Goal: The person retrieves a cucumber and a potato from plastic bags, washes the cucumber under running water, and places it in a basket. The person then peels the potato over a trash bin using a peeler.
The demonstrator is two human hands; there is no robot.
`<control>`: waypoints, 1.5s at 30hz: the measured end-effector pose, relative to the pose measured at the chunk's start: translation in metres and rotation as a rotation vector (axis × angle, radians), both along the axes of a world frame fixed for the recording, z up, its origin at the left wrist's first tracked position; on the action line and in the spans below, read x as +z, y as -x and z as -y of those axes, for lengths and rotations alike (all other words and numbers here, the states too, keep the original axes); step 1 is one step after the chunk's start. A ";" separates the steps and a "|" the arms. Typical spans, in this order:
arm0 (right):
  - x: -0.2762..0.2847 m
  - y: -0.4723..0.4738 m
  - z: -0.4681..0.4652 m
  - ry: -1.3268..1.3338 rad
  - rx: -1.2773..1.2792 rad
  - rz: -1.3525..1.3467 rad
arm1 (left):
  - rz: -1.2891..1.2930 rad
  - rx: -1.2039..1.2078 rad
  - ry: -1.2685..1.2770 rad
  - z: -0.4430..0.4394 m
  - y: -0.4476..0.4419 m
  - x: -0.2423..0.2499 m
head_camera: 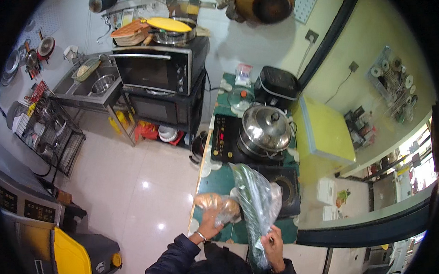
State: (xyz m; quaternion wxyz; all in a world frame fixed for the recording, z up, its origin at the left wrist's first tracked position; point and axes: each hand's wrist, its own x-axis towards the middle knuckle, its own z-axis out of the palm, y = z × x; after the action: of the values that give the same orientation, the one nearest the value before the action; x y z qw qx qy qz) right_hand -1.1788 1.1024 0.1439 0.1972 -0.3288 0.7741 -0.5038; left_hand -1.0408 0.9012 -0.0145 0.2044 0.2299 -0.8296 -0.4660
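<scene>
On the green-patterned counter (217, 180) lies a clear plastic bag of round brown food (227, 205), which I cannot identify exactly. My left hand (209, 226) is at its near end, with plastic between thumb and fingers. To the right, my right hand (273, 245) pinches the near end of a long clear plastic bag (256, 201) with long green vegetables inside. That bag stretches away over the counter, its far end close to the induction cooker (223, 140). A steel steamer pot (264, 130) with a domed lid stands on the cooker.
A second dark cooktop (288, 189) lies right of the long bag. Behind the pot are a black appliance (277, 85) and a glass lid (241, 99). An oven (152, 70), a steel sink (83, 85) and a yellow-lidded bin (73, 258) stand leftward.
</scene>
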 end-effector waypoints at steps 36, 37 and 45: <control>0.039 -0.401 0.124 -0.220 1.141 1.102 | 0.040 1.280 0.130 -0.177 -0.384 0.215; 0.042 -0.412 0.123 -0.220 1.140 1.067 | 0.060 1.287 0.139 -0.178 -0.393 0.220; 0.044 -0.495 0.142 -0.394 1.280 1.049 | 0.339 1.287 0.219 -0.172 -0.474 0.220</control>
State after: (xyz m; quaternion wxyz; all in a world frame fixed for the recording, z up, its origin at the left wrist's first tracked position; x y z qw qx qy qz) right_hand -0.6835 0.9603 0.1883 0.8310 -0.3870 0.3209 -0.2381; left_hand -0.5666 1.0736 0.2059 0.3304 0.7263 -0.5903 -0.1219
